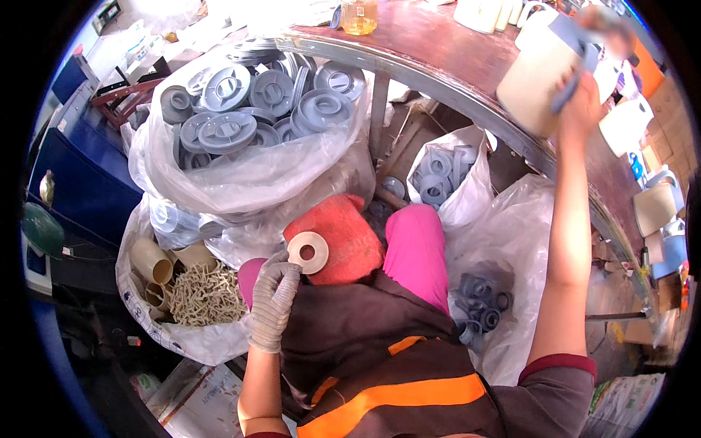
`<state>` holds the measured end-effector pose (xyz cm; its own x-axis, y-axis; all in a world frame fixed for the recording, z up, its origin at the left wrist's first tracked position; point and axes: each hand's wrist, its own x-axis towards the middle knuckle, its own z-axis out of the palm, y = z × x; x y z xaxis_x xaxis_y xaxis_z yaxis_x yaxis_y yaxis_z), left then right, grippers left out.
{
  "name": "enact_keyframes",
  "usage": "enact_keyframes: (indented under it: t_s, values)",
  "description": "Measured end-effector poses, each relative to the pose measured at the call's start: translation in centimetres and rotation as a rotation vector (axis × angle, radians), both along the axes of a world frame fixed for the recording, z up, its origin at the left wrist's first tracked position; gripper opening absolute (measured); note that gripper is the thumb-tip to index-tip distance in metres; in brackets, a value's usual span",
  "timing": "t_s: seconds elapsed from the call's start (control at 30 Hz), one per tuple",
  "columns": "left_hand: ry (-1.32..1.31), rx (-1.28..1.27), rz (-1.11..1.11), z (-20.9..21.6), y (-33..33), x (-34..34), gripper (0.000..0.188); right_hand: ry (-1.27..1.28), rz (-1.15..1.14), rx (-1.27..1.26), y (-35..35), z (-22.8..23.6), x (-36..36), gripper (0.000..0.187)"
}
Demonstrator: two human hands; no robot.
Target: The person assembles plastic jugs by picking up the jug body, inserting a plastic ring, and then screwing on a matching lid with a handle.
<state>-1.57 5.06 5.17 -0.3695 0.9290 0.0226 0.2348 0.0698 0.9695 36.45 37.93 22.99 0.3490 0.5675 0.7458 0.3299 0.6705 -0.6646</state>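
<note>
Both hands busy, 2 things in hold. My left hand, gloved, pinches 1 flat cream ring at its lower left edge, out over the red cloth on the lap. My right hand, bare, is up at far right, fingers closed around the grey-blue handle of a cream jug; the jug tilts at the table edge. Can't tell if its base touches the tabletop.

Step, as I judge it: handling ring and jug at once, the 2 well apart. Any next move seems to call for a steady fingertip pinch on the thin ring, a firm handle grip against the jug's weight, and clearance from the table edge.

Around: grey lids in a clear bag upper left; short cream pieces in a white sack below it.

Writing: faint lettering on the cloth, dark marks on the sack, print on a pale board lower left; not transcribing any. No label I can make out on the ring.
</note>
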Motion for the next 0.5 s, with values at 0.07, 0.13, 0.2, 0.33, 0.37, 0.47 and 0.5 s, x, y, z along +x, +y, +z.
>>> enact_keyframes:
  t_s: [0.07,0.13,0.2,0.33,0.37,0.47,0.5]
  values:
    - [-0.010,-0.077,0.003,-0.4,-0.3,-0.1,0.019,-0.289,-0.397,-0.119,4.2,-0.1,1.1,0.035]
    - [0.027,-0.050,-0.009,-0.6,-0.8,-0.4,0.019,-0.257,-0.380,-0.229,5.6,-1.8,1.3,0.037]
    - [-0.028,-0.044,0.015,-1.1,-1.4,-0.8,0.019,-0.307,-0.218,-0.148,4.5,-4.7,0.1,0.034]
    - [-0.174,-0.101,0.043,-2.5,-2.4,-1.3,0.019,-0.301,0.256,-0.191,-1.8,-12.9,-6.9,0.028]
    - [-0.196,-0.114,0.037,-2.9,-2.5,-1.3,0.020,-0.353,0.271,-0.272,-3.6,-14.6,-8.6,0.027]
    - [-0.264,-0.132,0.042,-3.8,-2.9,-1.2,0.021,-0.366,0.580,-0.498,-8.8,-18.8,-13.3,0.024]
    - [-0.285,-0.126,0.053,-4.0,-3.0,-1.1,0.022,-0.433,0.591,-0.546,-10.0,-19.9,-14.9,0.022]
